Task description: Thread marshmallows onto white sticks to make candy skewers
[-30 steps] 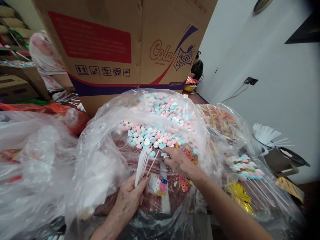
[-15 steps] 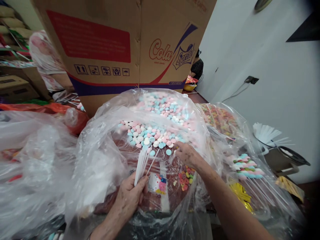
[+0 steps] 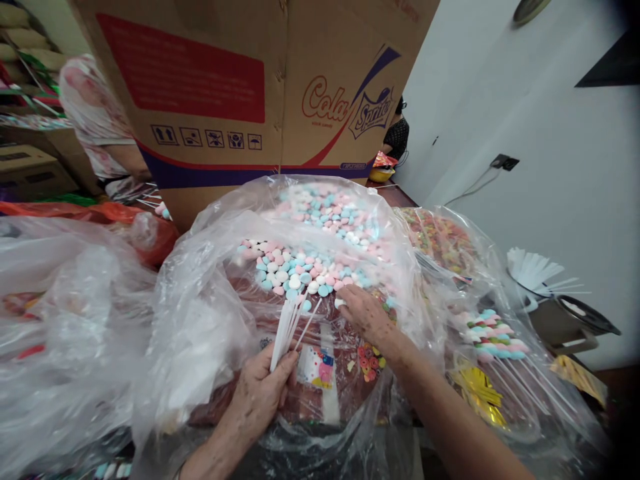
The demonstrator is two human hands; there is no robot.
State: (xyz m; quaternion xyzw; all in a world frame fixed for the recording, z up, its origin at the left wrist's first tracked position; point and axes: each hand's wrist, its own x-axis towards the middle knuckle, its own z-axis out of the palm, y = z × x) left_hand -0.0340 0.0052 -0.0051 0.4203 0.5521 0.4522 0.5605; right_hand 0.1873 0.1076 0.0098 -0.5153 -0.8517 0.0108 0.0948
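Note:
My left hand is closed round a bundle of thin white sticks, with one stick leaning apart to the right. Beyond the stick tips lies a heap of pink, white and pale blue marshmallows, partly under a clear plastic sheet. My right hand is at the heap's near right edge, its fingertips closed on a pale marshmallow. Part of the grip is hidden by the fingers. Between my hands lie a small printed packet and ring-shaped candies.
A tall cardboard box stands behind the heap. To the right are filled marshmallow skewers, a gold bow and a dark jug near white strips. Plastic bags spread at left. Two people are partly visible behind the box.
My right hand has moved left and its fingertips have closed on a marshmallow where a loose blue one lay. My left hand keeps the sticks almost still.

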